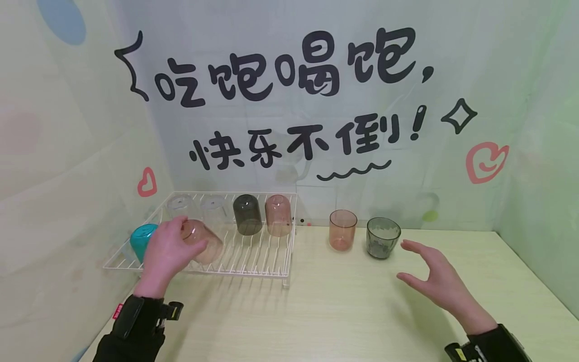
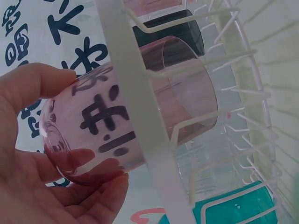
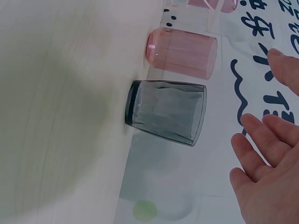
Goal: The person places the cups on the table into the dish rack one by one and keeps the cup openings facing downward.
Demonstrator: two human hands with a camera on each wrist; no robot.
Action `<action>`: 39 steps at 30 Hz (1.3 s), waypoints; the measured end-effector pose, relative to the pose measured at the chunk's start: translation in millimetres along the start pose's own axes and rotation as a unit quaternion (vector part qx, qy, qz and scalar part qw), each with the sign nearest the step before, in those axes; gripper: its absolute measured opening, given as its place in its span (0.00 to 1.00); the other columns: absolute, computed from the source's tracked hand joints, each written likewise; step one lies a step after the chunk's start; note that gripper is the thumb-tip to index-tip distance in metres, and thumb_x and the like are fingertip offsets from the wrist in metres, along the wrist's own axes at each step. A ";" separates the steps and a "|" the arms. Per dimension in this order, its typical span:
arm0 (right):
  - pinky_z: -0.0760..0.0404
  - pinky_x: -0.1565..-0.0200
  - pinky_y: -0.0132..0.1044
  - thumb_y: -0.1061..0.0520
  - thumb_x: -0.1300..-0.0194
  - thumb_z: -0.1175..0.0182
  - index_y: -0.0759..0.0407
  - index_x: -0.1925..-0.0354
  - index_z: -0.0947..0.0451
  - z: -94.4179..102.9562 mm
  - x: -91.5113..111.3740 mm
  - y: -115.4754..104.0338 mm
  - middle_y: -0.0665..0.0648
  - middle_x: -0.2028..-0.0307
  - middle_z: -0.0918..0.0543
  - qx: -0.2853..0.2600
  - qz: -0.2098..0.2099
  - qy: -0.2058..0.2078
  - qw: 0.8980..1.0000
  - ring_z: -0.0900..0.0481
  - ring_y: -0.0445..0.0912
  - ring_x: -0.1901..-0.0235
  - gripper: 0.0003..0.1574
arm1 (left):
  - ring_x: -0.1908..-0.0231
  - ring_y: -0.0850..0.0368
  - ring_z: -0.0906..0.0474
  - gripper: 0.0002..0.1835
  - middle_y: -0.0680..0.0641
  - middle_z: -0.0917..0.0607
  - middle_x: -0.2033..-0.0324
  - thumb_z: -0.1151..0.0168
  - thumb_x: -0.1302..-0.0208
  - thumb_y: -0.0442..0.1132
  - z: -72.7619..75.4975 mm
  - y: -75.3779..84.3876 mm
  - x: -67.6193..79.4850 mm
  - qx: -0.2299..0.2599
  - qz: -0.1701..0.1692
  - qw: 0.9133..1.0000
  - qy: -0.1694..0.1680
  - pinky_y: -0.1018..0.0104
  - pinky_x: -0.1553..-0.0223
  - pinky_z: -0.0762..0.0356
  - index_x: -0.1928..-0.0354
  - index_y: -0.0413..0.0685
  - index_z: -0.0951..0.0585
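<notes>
With fingers and thumb round its base end, my left hand (image 1: 169,251) grips a clear pink glass (image 1: 205,244). In the left wrist view this pink glass (image 2: 93,121) is upside down and tilted, its mouth toward the wires of the white rack (image 1: 267,274). A teal cup (image 1: 141,240) stands on the rack just left of that hand. My right hand (image 1: 436,279) holds nothing, its thumb and fingers spread apart. Nearest to it is a smoky grey faceted glass (image 1: 382,241), upright on the table, with an amber-pink glass (image 1: 342,231) to its left.
Along the back of the rack stand upturned glasses: a clear one (image 1: 181,205), another clear one (image 1: 214,211), a dark grey one (image 1: 248,216) and a pink one (image 1: 278,216). The pale wooden table (image 1: 344,311) meets a printed cloth wall (image 1: 289,115) behind.
</notes>
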State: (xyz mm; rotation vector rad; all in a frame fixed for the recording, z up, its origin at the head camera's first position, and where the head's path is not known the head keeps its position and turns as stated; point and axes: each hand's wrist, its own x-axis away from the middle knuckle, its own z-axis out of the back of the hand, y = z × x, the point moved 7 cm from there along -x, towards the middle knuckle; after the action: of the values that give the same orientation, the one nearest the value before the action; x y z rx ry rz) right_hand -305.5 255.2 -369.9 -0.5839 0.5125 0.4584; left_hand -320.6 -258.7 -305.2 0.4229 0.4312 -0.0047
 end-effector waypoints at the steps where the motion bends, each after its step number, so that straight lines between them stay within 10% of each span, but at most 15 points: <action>1: 0.34 0.49 0.46 0.50 0.53 0.31 0.64 0.42 0.32 0.0 -0.5 0.3 0.58 0.48 0.23 0.001 0.001 0.000 1.000 0.30 0.52 0.47 0.42 | 0.53 0.35 0.32 0.40 0.30 0.27 0.49 0.38 0.49 0.54 0.1 -0.7 -0.7 -0.002 -0.001 1.000 0.003 0.40 0.59 0.27 0.42 0.30 0.33; 39: 0.33 0.47 0.55 0.52 0.53 0.31 0.68 0.43 0.32 5.3 -29.8 6.8 0.64 0.49 0.24 0.007 0.012 -0.014 1.000 0.31 0.58 0.47 0.41 | 0.71 0.41 0.29 0.30 0.33 0.24 0.68 0.38 0.54 0.56 -14.8 -23.2 -14.6 -0.070 0.049 0.996 -0.001 0.49 0.74 0.26 0.63 0.33 0.27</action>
State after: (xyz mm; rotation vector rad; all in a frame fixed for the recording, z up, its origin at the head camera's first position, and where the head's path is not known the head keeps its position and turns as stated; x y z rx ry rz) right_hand -330.7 255.8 -351.8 -0.5570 0.4969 0.4848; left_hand -342.0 -275.2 -320.6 0.3057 0.4064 0.1197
